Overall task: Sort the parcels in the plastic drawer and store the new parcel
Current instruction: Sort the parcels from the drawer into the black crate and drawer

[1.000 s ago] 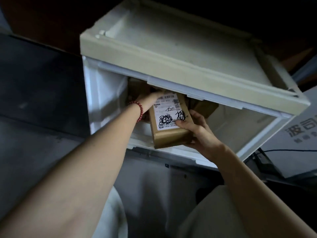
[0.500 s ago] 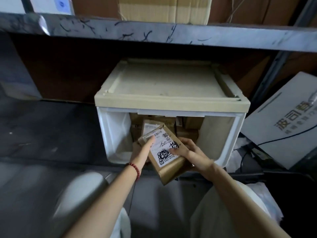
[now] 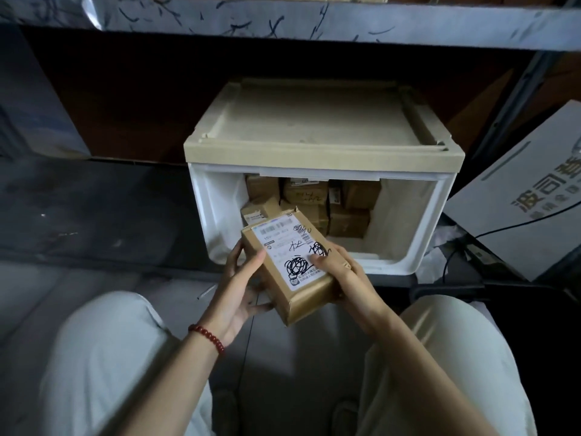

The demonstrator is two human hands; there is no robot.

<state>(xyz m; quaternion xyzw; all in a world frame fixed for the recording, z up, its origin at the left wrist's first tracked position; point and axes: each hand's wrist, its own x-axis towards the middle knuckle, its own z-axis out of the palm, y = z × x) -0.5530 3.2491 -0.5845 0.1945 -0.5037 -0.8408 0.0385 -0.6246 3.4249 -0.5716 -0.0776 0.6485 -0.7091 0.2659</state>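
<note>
Parcel [image 3: 292, 272] is being clasped between curled left hand [image 3: 239, 294] and right hand [image 3: 352, 278]. Label-up sliding into the drawer's [image 3: 405, 212] bare right side is probably being called for.

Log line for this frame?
left hand: holds parcel | right hand: holds parcel | parcel: outside drawer, label up | drawer: open, other parcels at back

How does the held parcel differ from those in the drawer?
The held parcel is outside the drawer, gripped by left hand and right hand; the stacked parcels sit inside. The held parcel shows a scribbled white label; the stacked parcels show mostly plain sides. All are brown cardboard.
</note>
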